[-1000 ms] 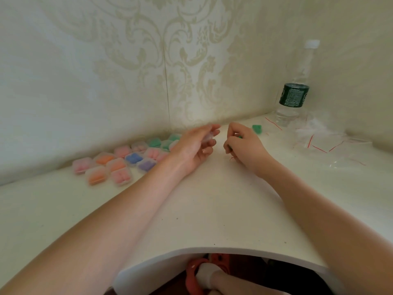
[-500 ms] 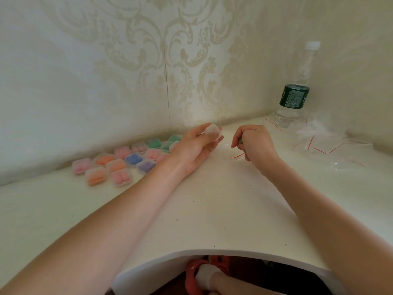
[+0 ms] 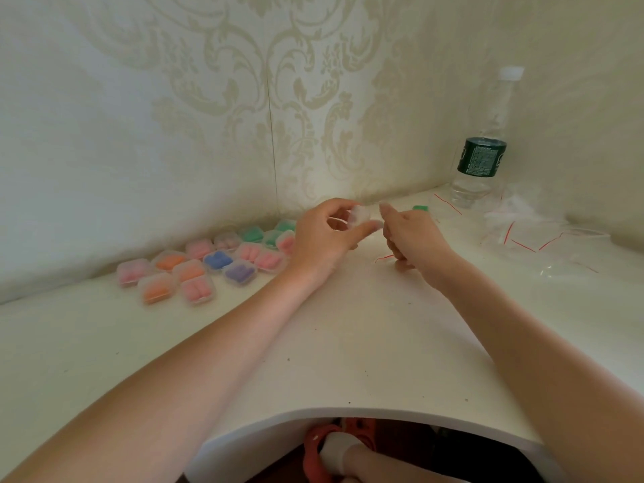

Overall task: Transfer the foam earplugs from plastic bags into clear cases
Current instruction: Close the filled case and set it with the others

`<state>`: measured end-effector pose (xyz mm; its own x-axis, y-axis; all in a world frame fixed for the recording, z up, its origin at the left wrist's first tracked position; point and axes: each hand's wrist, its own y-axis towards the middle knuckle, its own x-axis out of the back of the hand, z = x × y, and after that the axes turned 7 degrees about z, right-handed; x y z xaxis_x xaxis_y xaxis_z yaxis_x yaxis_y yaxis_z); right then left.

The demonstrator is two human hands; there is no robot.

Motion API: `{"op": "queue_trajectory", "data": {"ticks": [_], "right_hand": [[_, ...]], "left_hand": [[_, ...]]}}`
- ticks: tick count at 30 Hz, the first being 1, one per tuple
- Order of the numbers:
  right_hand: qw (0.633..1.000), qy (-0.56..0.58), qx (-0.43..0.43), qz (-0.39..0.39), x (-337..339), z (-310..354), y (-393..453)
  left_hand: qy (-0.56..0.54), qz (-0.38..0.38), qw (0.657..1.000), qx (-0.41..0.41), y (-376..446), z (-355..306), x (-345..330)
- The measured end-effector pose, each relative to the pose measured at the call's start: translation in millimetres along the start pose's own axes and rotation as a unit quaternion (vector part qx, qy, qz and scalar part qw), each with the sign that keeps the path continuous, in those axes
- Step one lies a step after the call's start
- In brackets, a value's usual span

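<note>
Your left hand (image 3: 324, 235) pinches a small clear case (image 3: 359, 217) between thumb and fingertips, raised above the white desk (image 3: 348, 343). Your right hand (image 3: 411, 235) sits just beside it, fingers curled; whether it holds anything, I cannot tell. A green earplug (image 3: 420, 208) lies behind your right hand. Filled cases (image 3: 209, 263) cluster along the wall to your left; empty plastic bags (image 3: 543, 238) lie right, near a water bottle (image 3: 482, 148).

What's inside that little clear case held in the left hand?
The small clear plastic case, pinched by the left hand, looks pale and colourless, with no earplug showing. The fingers cover part of it, so I cannot be sure.
</note>
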<state>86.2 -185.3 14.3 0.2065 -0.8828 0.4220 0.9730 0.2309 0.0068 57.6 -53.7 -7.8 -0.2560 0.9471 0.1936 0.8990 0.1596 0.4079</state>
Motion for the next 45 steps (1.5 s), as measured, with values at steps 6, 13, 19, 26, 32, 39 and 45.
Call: {"op": "queue_trajectory", "data": {"ticks": [6, 13, 19, 26, 32, 39, 45], "right_hand": [[0.995, 0.006, 0.052, 0.088, -6, 3, -8], [0.983, 0.045, 0.000, 0.176, -14, 12, -19], [0.979, 0.074, -0.018, 0.187, -14, 16, -22], [0.983, 0.029, 0.026, 0.178, -16, 16, -21], [0.984, 0.008, 0.036, 0.176, -18, 18, -23], [0.983, 0.000, 0.020, 0.183, -17, 22, -25], [0.978, 0.033, -0.002, 0.204, -13, 22, -24]], "left_hand": [[-0.033, 0.008, 0.999, 0.042, 0, -3, 3], [0.029, 0.036, 0.998, 0.052, -5, -8, 1], [0.177, 0.031, 0.980, -0.081, -6, -1, -2], [0.190, 0.022, 0.978, -0.078, -7, -1, -6], [0.191, 0.005, 0.980, -0.062, -8, -5, -6], [0.211, 0.001, 0.975, -0.065, -6, -3, -7], [0.258, 0.000, 0.964, -0.068, -3, 0, -8]]}}
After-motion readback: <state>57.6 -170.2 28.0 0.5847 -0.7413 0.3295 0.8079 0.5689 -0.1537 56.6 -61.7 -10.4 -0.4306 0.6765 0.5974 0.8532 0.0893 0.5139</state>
